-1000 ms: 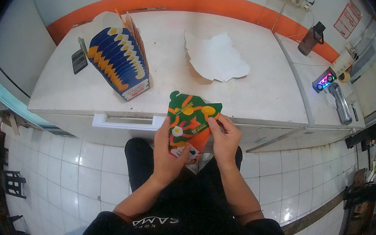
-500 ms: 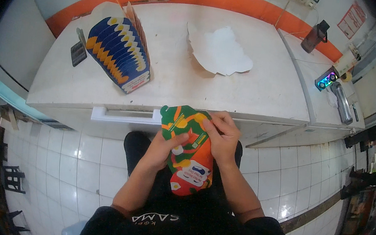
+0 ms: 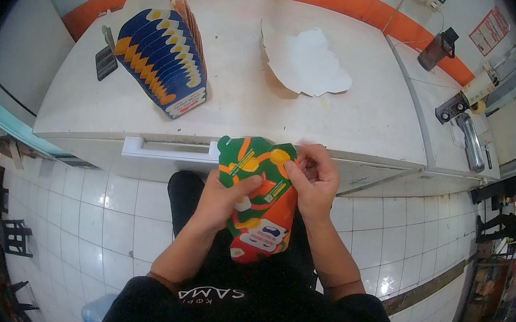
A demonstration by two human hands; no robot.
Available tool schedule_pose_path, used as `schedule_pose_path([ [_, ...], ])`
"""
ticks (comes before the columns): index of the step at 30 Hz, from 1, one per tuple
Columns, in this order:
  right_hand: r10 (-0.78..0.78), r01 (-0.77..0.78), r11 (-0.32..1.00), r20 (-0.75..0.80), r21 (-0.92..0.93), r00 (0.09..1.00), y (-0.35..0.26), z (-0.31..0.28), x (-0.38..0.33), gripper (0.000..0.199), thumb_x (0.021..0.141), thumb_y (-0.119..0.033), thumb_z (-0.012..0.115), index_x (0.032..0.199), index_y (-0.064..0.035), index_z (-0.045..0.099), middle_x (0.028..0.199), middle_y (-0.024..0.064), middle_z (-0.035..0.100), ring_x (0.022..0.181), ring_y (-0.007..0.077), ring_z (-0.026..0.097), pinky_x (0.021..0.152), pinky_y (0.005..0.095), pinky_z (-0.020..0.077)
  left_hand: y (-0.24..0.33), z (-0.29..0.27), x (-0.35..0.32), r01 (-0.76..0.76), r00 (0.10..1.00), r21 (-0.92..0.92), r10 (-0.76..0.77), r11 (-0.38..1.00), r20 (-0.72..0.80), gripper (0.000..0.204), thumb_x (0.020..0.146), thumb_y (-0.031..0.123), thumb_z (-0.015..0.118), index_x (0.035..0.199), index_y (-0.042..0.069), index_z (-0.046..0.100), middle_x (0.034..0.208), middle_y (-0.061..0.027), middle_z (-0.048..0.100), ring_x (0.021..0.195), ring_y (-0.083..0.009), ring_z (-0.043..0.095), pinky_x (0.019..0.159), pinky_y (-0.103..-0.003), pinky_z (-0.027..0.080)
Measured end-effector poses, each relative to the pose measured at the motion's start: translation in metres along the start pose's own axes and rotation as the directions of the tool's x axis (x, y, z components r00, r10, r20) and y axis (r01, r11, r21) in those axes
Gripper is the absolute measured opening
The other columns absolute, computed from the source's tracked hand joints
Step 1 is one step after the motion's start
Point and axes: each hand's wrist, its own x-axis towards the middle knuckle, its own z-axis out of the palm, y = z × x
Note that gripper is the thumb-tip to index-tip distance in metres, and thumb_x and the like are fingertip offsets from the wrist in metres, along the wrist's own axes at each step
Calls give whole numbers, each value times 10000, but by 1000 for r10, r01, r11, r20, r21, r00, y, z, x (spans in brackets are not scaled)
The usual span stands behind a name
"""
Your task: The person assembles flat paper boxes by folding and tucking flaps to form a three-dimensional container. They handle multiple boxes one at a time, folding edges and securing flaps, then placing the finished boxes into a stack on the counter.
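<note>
A green, orange and red printed paper food box [image 3: 270,211] is held over my lap, just in front of the counter edge. My left hand [image 3: 219,202] grips its left side, thumb lying across the printed face and the other fingers hidden behind. At the upper right edge, my right hand [image 3: 317,186] has its thumb on the box and its fingers bent round behind. On the counter to the left stands a stack of nested blue food boxes [image 3: 166,66] with yellow and white patterns. Farther back lies a flat cut-out paper sheet [image 3: 309,66], white side up with a brown part folded under.
A white counter [image 3: 231,114] with a long white handle [image 3: 168,150] is before me. A dark phone-like object [image 3: 106,64] lies behind the blue stack. To the right are a dark bottle [image 3: 437,49], a small black speaker [image 3: 452,107] and a silver stapler-like tool [image 3: 470,142].
My right hand has shifted slightly right and up along the box's edge, its fingers more curled. My left hand keeps its grip. The speaker's coloured lights have gone dark.
</note>
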Motion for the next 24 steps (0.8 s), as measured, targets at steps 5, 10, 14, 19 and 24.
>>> schedule_pose_path([
  [5,-159,179,979,187,-96,969,1,-9,6,178,784,89,667,886,1,783,915,30,542,802,108,508,694,233,404,4,-2,-2,10,1000,30,-11,1000,27,310,940,76,735,1221,-16,640,1134,-123,729,1018,-203,718,898,-351,592],
  [10,-240,253,967,274,-13,931,5,-14,11,195,751,55,608,842,-3,770,894,45,544,773,118,492,666,239,394,0,-2,-4,1,997,-21,0,1000,78,387,876,60,762,1241,1,648,1132,-93,721,1000,-189,698,875,-332,565],
  [14,-230,219,973,266,70,936,9,-17,10,184,756,35,599,826,-7,764,894,51,549,773,123,496,669,245,395,1,-1,-5,16,997,-2,-16,1000,81,379,873,41,757,1235,-5,654,1130,-92,725,1015,-183,697,889,-334,563],
  [19,-180,133,982,433,137,883,4,-23,16,196,814,-4,668,963,-2,796,938,48,554,806,136,515,722,235,414,5,-2,-11,-166,979,100,152,981,134,286,930,59,738,1202,-2,675,1076,-92,736,970,-165,706,870,-318,570],
  [24,288,-494,750,456,440,842,2,-10,5,341,881,-85,764,1202,23,725,1084,84,647,983,188,639,877,304,531,-5,-11,-8,-171,973,60,159,983,168,332,930,77,735,1242,7,645,1122,-92,719,1011,-167,690,902,-330,557],
])
